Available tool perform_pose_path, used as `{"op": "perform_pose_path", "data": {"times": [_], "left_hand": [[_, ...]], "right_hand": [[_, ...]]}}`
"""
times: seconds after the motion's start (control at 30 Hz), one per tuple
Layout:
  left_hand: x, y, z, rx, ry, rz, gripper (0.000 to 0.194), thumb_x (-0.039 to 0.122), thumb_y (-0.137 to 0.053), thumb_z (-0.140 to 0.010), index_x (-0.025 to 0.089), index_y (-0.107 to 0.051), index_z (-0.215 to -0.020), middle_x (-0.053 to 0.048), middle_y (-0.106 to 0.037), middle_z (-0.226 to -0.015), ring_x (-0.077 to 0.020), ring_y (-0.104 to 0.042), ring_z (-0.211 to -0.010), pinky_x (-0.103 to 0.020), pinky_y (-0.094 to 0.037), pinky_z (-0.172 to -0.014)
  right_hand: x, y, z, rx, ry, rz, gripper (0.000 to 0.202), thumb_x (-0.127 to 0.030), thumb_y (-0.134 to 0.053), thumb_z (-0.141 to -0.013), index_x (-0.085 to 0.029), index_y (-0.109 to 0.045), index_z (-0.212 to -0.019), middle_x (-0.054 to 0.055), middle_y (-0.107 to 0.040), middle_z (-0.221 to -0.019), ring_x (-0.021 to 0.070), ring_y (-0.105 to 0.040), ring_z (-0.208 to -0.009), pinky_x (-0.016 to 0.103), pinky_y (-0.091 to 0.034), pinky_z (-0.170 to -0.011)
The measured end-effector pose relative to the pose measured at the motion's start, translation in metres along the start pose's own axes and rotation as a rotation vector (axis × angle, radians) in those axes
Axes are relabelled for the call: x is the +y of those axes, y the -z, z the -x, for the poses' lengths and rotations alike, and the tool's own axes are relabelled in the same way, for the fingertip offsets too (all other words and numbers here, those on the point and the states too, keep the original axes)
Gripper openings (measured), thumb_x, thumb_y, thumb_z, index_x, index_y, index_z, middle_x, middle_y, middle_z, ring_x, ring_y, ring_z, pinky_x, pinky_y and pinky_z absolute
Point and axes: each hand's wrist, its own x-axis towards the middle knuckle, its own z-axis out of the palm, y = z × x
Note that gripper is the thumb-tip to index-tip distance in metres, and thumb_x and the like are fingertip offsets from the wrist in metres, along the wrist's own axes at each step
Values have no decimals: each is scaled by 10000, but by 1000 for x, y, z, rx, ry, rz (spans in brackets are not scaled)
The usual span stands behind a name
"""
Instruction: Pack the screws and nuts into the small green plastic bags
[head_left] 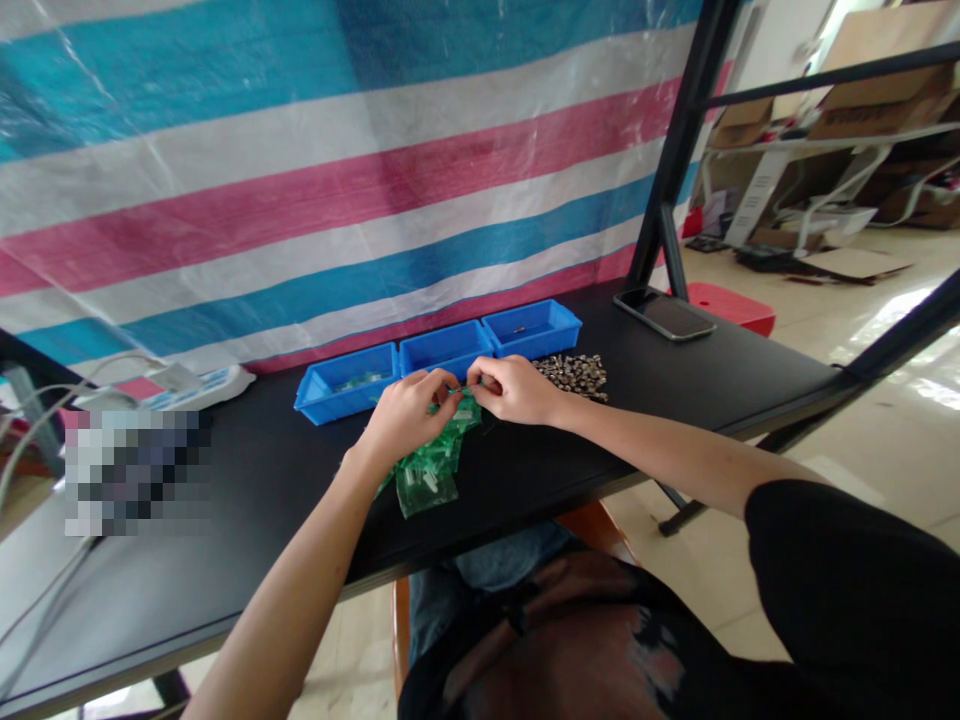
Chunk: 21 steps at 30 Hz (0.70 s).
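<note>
My left hand (415,412) and my right hand (517,388) meet above the black table, fingertips pinched close together. Whatever sits between the fingers is too small to make out. Just under and in front of them lies a heap of green-tinted clear plastic bags (426,488), partly covered by my left hand. Beside my right hand is a pile of small metal parts (581,376). Three blue bins stand in a row behind the hands: the left bin (311,404) holds some pale pieces, the middle bin (442,345) is partly hidden, and the right bin (540,345) contains a tiny item.
A phone (667,313) lies at the table's (675,385) far right. On the left are a white power strip (225,385) with cables and a pixelated object (135,470). A striped plastic sheet (375,190) hangs behind, and a black metal frame post (673,150) rises at right.
</note>
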Motion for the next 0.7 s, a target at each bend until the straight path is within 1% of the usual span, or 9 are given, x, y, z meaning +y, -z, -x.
{"op": "perform_pose_path", "data": {"times": [0.27,0.5,0.7], "left_hand": [[1,0,0,25,-5,11,123,277,-492,-809,190,-547,-875,-2,-601,-710,-148,-583,-661,-252,-435,-626],[2,2,1,10,-2,14,124,281,-456,-837,188,-536,-852,-7,-597,-718,-150,-581,-665,-252,-425,-624],[3,2,1,1,12,13,134,281,-451,-839,188,-539,-881,-9,-602,-735,-153,-585,-674,-253,-420,-626]], "right_hand": [[2,0,-1,-1,16,-6,37,-131,-537,-757,-148,-569,-765,-68,-413,-488,71,-373,-461,210,-252,-522],[2,0,-1,-17,20,-20,51,-136,-533,-772,-141,-583,-775,-63,-427,-485,70,-375,-459,211,-257,-525],[3,-1,-1,-13,49,-30,38,-120,-535,-753,-137,-568,-752,-70,-408,-480,62,-373,-446,204,-257,-514]]}}
